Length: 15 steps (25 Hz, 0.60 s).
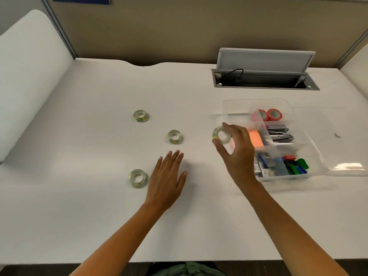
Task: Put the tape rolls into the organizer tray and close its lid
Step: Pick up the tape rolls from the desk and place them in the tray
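Over white desk [99, 216], right hand [238, 154] pinches a tape roll [221, 135] aloft; left hand [166, 180] lies flat, fingers [175, 156] together.

One head-worn wide-angle view looks forward and steeply down, close over the white bench [99, 216], partition wall [179, 26] at 12 o'clock.

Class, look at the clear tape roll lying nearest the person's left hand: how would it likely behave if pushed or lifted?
The nearest tape roll lies flat on the table, so a push would probably slide it, not roll it. It looks stiff and light: the right hand lifts a similar roll with fingertips alone. Its glossy surface may be slippery.
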Tool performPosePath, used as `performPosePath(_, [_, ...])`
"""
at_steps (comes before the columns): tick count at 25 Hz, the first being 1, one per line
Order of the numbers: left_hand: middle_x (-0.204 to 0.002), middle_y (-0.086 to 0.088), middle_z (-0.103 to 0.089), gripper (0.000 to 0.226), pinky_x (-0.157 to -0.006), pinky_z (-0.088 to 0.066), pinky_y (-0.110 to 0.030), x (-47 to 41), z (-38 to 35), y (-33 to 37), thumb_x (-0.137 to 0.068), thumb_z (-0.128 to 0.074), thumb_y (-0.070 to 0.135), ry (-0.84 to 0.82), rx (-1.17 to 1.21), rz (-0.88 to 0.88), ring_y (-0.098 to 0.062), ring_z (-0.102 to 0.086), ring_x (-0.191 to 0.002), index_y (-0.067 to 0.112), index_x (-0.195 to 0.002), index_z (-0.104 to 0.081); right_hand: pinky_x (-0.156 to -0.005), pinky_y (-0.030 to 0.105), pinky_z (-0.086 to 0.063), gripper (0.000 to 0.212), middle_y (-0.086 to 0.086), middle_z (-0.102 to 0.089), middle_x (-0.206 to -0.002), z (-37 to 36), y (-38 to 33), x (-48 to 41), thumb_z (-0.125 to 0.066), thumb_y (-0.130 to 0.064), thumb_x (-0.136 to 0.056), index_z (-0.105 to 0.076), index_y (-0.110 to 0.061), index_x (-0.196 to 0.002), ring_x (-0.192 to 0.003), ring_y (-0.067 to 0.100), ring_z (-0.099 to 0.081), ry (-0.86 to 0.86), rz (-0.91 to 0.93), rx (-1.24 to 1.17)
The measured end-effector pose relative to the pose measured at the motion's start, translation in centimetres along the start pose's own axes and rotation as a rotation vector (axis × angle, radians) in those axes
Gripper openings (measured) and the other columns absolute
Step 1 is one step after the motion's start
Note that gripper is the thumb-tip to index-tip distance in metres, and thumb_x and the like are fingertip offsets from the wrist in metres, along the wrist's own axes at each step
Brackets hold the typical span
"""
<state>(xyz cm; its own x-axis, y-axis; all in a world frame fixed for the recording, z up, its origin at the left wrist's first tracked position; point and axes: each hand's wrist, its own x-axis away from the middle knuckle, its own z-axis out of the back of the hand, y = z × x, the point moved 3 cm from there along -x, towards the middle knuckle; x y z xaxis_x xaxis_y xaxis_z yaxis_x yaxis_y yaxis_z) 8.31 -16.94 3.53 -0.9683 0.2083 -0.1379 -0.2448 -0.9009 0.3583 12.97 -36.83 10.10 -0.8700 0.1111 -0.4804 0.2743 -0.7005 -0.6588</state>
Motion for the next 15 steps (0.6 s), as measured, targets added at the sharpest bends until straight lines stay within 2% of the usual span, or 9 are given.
performPosePath(2, [-0.152,-0.006,-0.038,0.061,-0.118,-0.023,-0.041,-1.5,-1.9,1.4,-0.094,-0.034,0.047,-0.045,-0.09,-0.015,-0.024,-0.031,-0.143,0.012,-0.144,-0.036,-0.094,0.001,-0.034,0.044,0.014,-0.058,-0.119,1.1,2.1,-2.4,-0.068,-0.021,-0.084,-0.055,-0.006,-0.124,-0.11,0.016,-0.05,0.087,-0.044,0.024])
performPosePath(3, [-0.152,-0.007,-0.036,0.064,-0.118,-0.023,-0.041,-2.2,-2.7,1.9,-0.093,-0.033,0.049,-0.069,-0.109,-0.018,-0.025,-0.03,-0.143,0.012,-0.145,-0.035,-0.095,0.007,-0.038,0.045,0.015,-0.057,-0.12,1.6,3.5,-3.7,-0.068,-0.022,-0.085,-0.055,-0.006,-0.124,-0.112,0.02,-0.051,0.106,-0.07,0.039])
performPosePath(5, [-0.156,-0.007,-0.029,0.068,-0.119,-0.018,-0.04,-3.3,-4.1,2.8,-0.093,-0.028,0.051,-0.102,-0.123,-0.012,-0.024,-0.025,-0.145,0.012,-0.148,-0.029,-0.094,0.024,-0.044,0.044,0.016,-0.055,-0.12,2.1,6.1,-6.2,-0.066,-0.022,-0.084,-0.055,-0.006,-0.123,-0.113,0.026,-0.049,0.091,-0.09,0.061])
performPosePath(6, [-0.157,-0.006,-0.025,0.068,-0.12,-0.015,-0.039,-3.6,-4.7,3.0,-0.093,-0.026,0.052,-0.105,-0.125,-0.002,-0.024,-0.022,-0.146,0.012,-0.149,-0.025,-0.092,0.026,-0.042,0.043,0.015,-0.055,-0.12,2.1,7.3,-7.4,-0.066,-0.023,-0.084,-0.055,-0.007,-0.123,-0.112,0.027,-0.049,0.06,-0.095,0.063])
performPosePath(9, [-0.16,-0.001,-0.012,0.067,-0.121,-0.006,-0.036,-4.1,-5.8,3.3,-0.095,-0.025,0.051,-0.091,-0.146,0.028,-0.019,-0.01,-0.148,0.017,-0.152,-0.015,-0.087,0.026,-0.039,0.043,0.013,-0.056,-0.121,1.4,10.2,-11.1,-0.068,-0.026,-0.083,-0.056,-0.008,-0.12,-0.111,0.027,-0.048,-0.089,-0.123,0.114])
performPosePath(11, [-0.16,0.001,-0.009,0.066,-0.12,-0.004,-0.035,-4.0,-6.0,3.1,-0.096,-0.025,0.051,-0.092,-0.157,0.041,-0.016,-0.005,-0.148,0.02,-0.152,-0.011,-0.084,0.027,-0.038,0.043,0.014,-0.056,-0.119,0.5,11.4,-13.1,-0.071,-0.025,-0.081,-0.057,-0.006,-0.117,-0.11,0.028,-0.05,-0.238,-0.092,0.246])
performPosePath(15, [-0.161,0.003,-0.008,0.065,-0.12,-0.005,-0.035,-4.2,-5.9,3.2,-0.096,-0.025,0.05,-0.099,-0.145,0.05,-0.014,-0.004,-0.148,0.021,-0.152,-0.01,-0.084,0.038,-0.044,0.046,0.019,-0.055,-0.116,-0.7,13.3,-15.3,-0.074,-0.022,-0.079,-0.056,0.001,-0.114,-0.107,0.034,-0.053,-0.585,-0.006,0.528])
